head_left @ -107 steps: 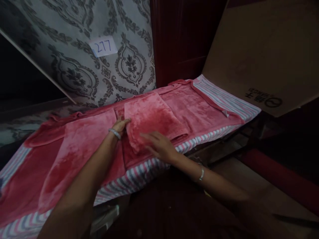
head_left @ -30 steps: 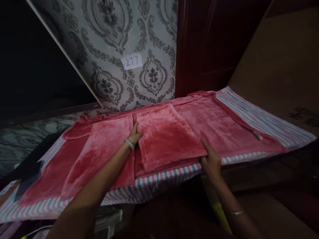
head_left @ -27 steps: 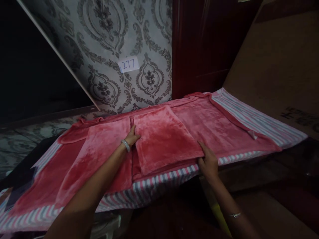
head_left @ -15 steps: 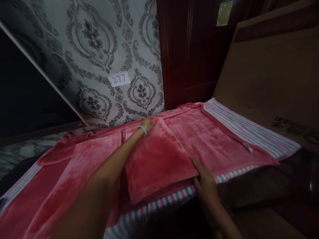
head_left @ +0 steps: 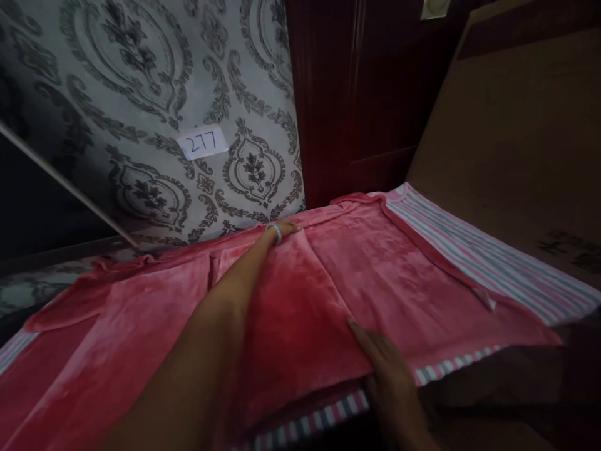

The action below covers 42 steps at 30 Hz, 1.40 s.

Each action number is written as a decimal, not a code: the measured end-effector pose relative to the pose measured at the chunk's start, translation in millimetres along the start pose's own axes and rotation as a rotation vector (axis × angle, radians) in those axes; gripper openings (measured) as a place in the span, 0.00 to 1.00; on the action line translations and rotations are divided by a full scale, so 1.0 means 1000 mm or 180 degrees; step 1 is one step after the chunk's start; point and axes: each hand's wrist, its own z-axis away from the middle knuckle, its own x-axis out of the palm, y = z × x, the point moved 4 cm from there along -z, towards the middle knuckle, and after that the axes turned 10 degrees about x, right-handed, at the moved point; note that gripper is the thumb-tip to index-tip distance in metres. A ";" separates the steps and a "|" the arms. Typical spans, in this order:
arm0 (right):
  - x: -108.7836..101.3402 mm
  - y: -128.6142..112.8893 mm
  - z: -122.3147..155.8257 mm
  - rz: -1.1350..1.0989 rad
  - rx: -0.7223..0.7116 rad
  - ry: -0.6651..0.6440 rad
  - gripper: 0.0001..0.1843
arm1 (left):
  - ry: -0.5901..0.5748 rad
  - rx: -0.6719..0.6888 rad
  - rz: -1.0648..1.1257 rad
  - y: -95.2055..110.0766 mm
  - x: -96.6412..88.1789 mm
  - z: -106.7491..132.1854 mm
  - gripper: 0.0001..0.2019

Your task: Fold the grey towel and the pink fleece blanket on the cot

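Note:
A red-pink plush cloth (head_left: 300, 326) lies spread out, with a darker folded panel across its middle. My left hand (head_left: 286, 227), with a pale bracelet at the wrist, rests at the panel's far right corner. Its fingers are stretched out on the plush. At the panel's near right corner is my right hand (head_left: 389, 363). One of its fingers lies along the fold edge, and the thumb side is at the corner; the fingertips beneath are partly hidden. A small white tag (head_left: 486, 297) shows on the cloth's right part.
Under the plush is a striped cloth (head_left: 498, 257) in white, grey and pink. A large cardboard sheet (head_left: 516, 131) stands at the right. Behind are patterned wallpaper (head_left: 253, 163) with a paper marked 277 (head_left: 203, 143) and a dark red door (head_left: 357, 94).
The camera view has shifted closer and turned slightly. My left hand has slid a little right along the far edge; my right hand stays at the near corner, its finger farther over the fold.

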 end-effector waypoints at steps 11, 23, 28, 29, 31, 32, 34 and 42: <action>0.010 0.025 0.014 0.0059 -0.0182 -0.0168 0.43 | 0.0340 -0.0017 -0.0268 -0.010 0.027 0.012 0.12; -0.051 -0.026 -0.025 0.0344 -0.0574 -0.0930 0.37 | -0.0258 -0.0345 -0.0242 0.003 -0.004 0.013 0.14; -0.019 -0.044 -0.022 0.0699 -0.0768 -0.1225 0.37 | 0.0137 -0.0268 -0.0501 0.009 0.014 0.019 0.05; -0.013 -0.041 -0.019 0.0744 -0.0755 -0.1228 0.36 | 0.0208 -0.0254 -0.0543 0.009 0.019 0.021 0.04; -0.007 -0.033 -0.011 0.0777 -0.0723 -0.1221 0.35 | 0.0279 -0.0252 -0.0598 0.007 0.028 0.025 0.05; -0.006 -0.028 -0.007 0.0772 -0.0709 -0.1228 0.35 | 0.0286 -0.0261 -0.0610 0.005 0.031 0.026 0.05; -0.007 -0.019 -0.003 0.0737 -0.0684 -0.1281 0.35 | 0.0253 -0.0292 -0.0607 0.001 0.031 0.026 0.06; -0.010 -0.046 -0.063 0.0505 -0.0832 -0.1220 0.26 | -0.0310 -0.0401 -0.0579 0.004 0.010 -0.007 0.14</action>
